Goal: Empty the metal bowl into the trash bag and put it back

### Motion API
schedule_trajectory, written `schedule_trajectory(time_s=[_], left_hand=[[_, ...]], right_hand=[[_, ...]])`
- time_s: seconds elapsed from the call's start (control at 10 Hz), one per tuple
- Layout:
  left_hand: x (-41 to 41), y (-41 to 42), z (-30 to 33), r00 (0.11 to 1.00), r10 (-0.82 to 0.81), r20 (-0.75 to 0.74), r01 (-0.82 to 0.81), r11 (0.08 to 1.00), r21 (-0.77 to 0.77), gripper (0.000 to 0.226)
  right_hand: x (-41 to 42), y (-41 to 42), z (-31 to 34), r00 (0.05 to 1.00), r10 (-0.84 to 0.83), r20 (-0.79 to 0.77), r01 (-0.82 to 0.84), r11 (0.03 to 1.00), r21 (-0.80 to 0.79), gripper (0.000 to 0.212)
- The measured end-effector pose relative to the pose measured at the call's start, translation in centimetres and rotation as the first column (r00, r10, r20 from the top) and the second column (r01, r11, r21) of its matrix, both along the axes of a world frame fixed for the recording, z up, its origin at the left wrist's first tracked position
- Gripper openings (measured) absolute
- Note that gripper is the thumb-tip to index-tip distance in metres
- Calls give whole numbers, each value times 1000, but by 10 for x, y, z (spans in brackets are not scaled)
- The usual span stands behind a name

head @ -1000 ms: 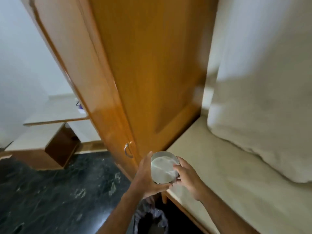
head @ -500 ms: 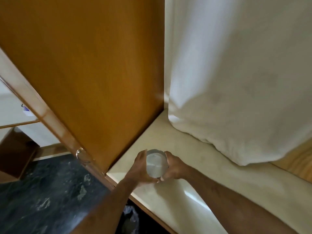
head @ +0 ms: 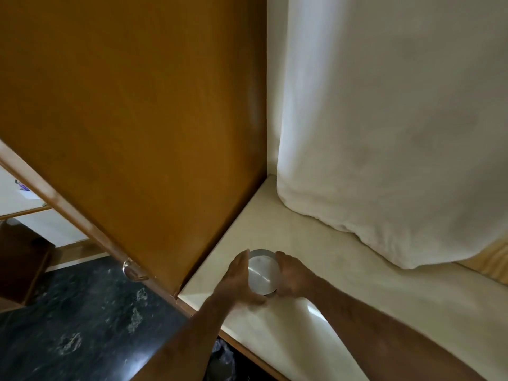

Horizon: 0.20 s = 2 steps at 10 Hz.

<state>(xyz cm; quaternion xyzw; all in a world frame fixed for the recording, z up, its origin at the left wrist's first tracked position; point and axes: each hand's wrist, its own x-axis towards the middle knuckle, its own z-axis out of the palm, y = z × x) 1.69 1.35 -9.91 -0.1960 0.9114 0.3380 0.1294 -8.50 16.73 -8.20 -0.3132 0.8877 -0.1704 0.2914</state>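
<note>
Cupping the metal bowl (head: 261, 275) from both sides, the left hand (head: 237, 281) and the right hand (head: 292, 276) each press a palm and curved fingers against its wall, so the bowl sits clasped between them. Its shiny inside faces up and shows nothing in it. The bowl is at or just above the pale countertop (head: 357, 284); whether its base touches the surface cannot be told, since the hands hide the lower edge. Both bare forearms run back from the hands toward the bottom of the view. Just beyond the left hand stands a brown wooden cabinet door (head: 132, 111), with a metal handle (head: 134, 271) on its edge out to that hand's left. Past the right hand, a white cloth (head: 398, 133) hangs down to the countertop. Below the left forearm, under the counter's edge, a bit of the dark trash bag (head: 224, 356) shows, and the dark marbled floor (head: 82, 325) spreads to the left.
</note>
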Motion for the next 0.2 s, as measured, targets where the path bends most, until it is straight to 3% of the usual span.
schedule_trajectory(time_s=[0.1,0.2], left_hand=[[3,-11,4,991,-105,88,106,994,-4,161],[10,-21,24,987,-144,72,153,977,-147,162]], right_hand=[[-6,1,11,997,56,-53,-53,997,53,77],[-13,9,37,979,85,-184,-65,992,108,85]])
